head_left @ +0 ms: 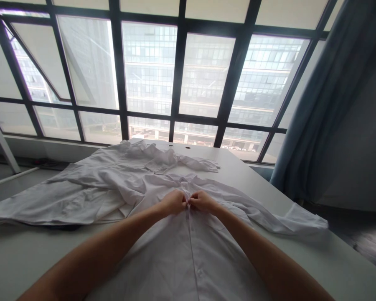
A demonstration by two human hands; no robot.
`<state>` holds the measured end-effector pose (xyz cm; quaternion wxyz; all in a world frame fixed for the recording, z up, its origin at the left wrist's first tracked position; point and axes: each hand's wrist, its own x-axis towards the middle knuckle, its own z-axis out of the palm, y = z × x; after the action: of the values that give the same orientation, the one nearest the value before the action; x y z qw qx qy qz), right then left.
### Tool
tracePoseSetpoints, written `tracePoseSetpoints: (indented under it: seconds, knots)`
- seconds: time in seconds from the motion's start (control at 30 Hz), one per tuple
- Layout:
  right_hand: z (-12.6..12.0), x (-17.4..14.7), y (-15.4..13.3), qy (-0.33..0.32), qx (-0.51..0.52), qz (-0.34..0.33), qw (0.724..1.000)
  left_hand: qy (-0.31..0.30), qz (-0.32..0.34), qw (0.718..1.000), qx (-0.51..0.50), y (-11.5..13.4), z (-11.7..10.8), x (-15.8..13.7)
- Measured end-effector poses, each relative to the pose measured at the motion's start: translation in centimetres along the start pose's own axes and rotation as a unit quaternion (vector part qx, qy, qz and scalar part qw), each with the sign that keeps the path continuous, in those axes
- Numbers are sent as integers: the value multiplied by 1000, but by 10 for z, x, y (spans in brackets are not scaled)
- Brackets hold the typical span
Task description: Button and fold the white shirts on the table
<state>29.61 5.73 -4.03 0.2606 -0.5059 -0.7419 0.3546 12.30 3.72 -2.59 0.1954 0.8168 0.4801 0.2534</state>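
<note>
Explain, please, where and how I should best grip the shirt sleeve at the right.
Probably by the cuff, coming from the right: the sleeve lies stretched outward on the table, and its end is clear of the other white clothing.

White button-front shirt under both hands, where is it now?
In the head view, the white button-front shirt lies lower centre on the white table, its front pinched by the left hand and right hand, crumpled white fabric to its left.

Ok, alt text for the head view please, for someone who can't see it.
A person's left hand and right hand pinch the front of a white shirt below its collar, on a white table. More white clothing lies rumpled at left; windows stand behind, a blue curtain at right.
</note>
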Motion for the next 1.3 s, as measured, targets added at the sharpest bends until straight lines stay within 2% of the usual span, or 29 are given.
tracePoseSetpoints:
  seconds: [0.13, 0.23, 0.37, 0.57, 0.7, 0.87, 1.07, 1.3]
  knots:
    - [1, 3, -6, -2, -28, -1, 1000, -47, -106, 988, -103, 1, -3, 6]
    - [2, -3, -5, 20, -30, -34, 999, -91, -134, 974, -159, -2, -5, 6]
    - [5, -14, 1, 79, -28, -89, 993, -106, -124, 963, -215, -9, -6, 2]
    - [12, -16, 1, 115, -41, -123, 985, -93, -119, 950, -275, -15, -6, -3]
    - [14, -17, -1, 137, -32, -132, 981, -70, -122, 949, -281, -16, -2, -3]
    - [15, -18, -1, 135, -28, -133, 981, -76, -122, 950, -276, -21, 3, -1]
    - [12, -16, 1, 88, 29, -104, 990, -67, -139, 952, -265, -17, 3, -2]
    - [14, -19, -7, 105, -1, -119, 987, -80, -142, 949, -270, -9, -3, -6]
